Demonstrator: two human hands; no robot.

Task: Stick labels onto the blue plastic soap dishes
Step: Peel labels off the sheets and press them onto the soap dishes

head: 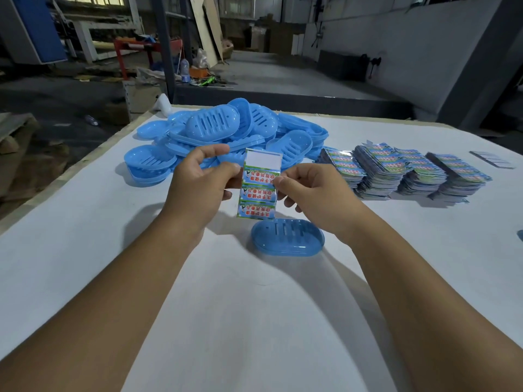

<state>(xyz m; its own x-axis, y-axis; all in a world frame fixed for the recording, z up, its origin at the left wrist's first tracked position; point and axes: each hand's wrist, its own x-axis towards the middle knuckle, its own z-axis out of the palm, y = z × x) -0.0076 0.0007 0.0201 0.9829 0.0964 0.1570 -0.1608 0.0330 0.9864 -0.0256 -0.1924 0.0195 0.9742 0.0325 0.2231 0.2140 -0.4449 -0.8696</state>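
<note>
The left hand (202,182) pinches the label strip (259,184) by its left edge and holds it upright, w/ the top slot already bare and three labels left, while the right hand (307,190) nips at the right edge of the upper label. One soap dish (287,237) lies upside down on the white table (85,222) just below the strip, apart from the heap of dishes (226,131) and the label stacks (402,168) behind. To do it well, the person probably should lift one corner w/ the nail, peel slowly w/o creasing, then press it flat beside the slots.

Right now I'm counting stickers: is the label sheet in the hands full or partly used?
Partly used. The label sheet shows a blank white top slot above three printed labels; left hand and right hand pinch its edges.
</note>
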